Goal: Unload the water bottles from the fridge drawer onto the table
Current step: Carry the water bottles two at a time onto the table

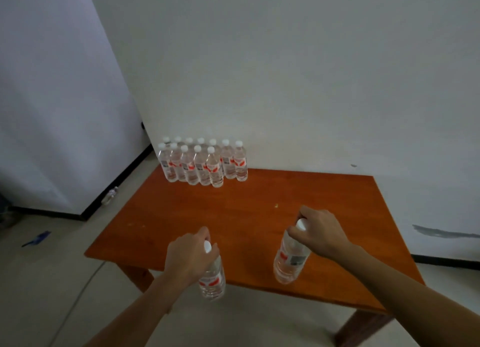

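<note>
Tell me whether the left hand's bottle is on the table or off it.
Off it. The left hand grips the bottle by its neck; its base hangs past the near edge of the table, over floor.

tabletop: orange-brown wood. legs darker brown. water bottles: clear, white caps, labels red on white (grey panel on some). wall white, one grey smear low right. skirting black. floor pale grey-beige, with a small blue scrap at left.
</note>
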The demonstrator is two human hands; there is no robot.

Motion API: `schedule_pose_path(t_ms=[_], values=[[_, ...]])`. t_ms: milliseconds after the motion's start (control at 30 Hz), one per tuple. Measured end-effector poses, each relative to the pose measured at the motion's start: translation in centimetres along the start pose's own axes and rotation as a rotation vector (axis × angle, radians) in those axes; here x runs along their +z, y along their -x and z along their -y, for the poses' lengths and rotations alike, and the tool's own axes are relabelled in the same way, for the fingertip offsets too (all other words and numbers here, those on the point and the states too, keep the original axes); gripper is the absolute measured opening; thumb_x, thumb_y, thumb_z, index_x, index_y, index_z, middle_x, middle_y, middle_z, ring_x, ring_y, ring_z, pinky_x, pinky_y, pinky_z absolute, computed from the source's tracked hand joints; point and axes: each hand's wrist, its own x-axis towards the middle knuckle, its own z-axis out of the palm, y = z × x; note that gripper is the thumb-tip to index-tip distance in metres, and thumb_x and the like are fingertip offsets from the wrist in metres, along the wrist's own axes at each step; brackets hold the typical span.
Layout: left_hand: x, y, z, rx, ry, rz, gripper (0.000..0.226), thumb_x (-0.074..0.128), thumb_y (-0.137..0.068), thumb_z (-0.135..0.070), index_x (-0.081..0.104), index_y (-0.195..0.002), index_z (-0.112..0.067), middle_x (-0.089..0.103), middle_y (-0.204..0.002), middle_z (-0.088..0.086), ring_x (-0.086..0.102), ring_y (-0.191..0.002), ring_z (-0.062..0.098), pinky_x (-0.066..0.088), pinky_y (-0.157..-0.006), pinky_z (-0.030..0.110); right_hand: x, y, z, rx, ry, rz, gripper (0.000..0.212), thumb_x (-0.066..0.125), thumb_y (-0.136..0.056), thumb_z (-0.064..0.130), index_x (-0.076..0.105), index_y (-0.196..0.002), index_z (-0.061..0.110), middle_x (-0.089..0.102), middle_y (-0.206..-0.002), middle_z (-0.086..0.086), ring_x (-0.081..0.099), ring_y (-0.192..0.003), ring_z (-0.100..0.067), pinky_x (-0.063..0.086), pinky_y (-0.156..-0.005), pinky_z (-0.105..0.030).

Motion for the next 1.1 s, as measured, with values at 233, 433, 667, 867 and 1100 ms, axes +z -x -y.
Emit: schedule_pose_path(t_ms=[233,433,667,867,1100], values=[[1.2,-10.1,6.9,0.004,0.014,0.022,0.019,0.053,-0.091,-0.047,0.046,-0.085,-0.03,0.052,-0.065,-0.012,0.05,-0.055,0.002,0.03,-0.049,0.013,4.0,-10.8,2.8,0.019,-0.016,0.004,0.027,0.063,-0.084,0.048,0.055,-0.091,0.024,0.06,-0.083,0.007,0.058,-0.069,-0.006,0.049,-0.057,-0.017],[1.4,-19.5,13.7,-0.003,-0.03,0.059,0.02,0.053,-0.091,-0.049,0.045,-0.088,-0.031,0.051,-0.065,-0.013,0.049,-0.052,0.001,0.031,-0.047,0.01,8.6,-21.9,7.1,-0.015,-0.077,0.05,0.026,0.064,-0.085,0.048,0.05,-0.093,0.027,0.058,-0.087,0.009,0.057,-0.075,-0.007,0.04,-0.058,-0.013],[0.8,-29.2,22.2,-0.029,-0.026,0.006,0.021,0.058,-0.088,-0.046,0.046,-0.086,-0.03,0.055,-0.069,-0.011,0.053,-0.059,0.003,0.041,-0.055,0.017,12.8,-31.9,13.7,-0.054,-0.217,0.087,0.025,0.067,-0.084,0.043,0.056,-0.095,0.024,0.061,-0.089,0.009,0.059,-0.076,-0.005,0.052,-0.068,-0.02],[1.4,-38.3,29.9,0.024,-0.04,0.027,0.021,0.057,-0.089,-0.045,0.047,-0.085,-0.027,0.056,-0.072,-0.009,0.053,-0.063,0.009,0.036,-0.056,0.023,17.2,-38.8,20.0,0.009,-0.26,0.056,0.023,0.068,-0.085,0.04,0.055,-0.095,0.023,0.058,-0.087,0.01,0.057,-0.077,-0.004,0.047,-0.066,-0.015],[2.6,-47.3,35.7,0.206,-0.017,0.138,0.021,0.057,-0.088,-0.042,0.053,-0.095,-0.023,0.059,-0.08,-0.008,0.054,-0.068,0.011,0.037,-0.059,0.024,21.9,-44.3,26.0,0.158,-0.256,0.052,0.025,0.068,-0.085,0.038,0.055,-0.099,0.021,0.063,-0.09,0.004,0.061,-0.078,-0.01,0.057,-0.071,-0.027]])
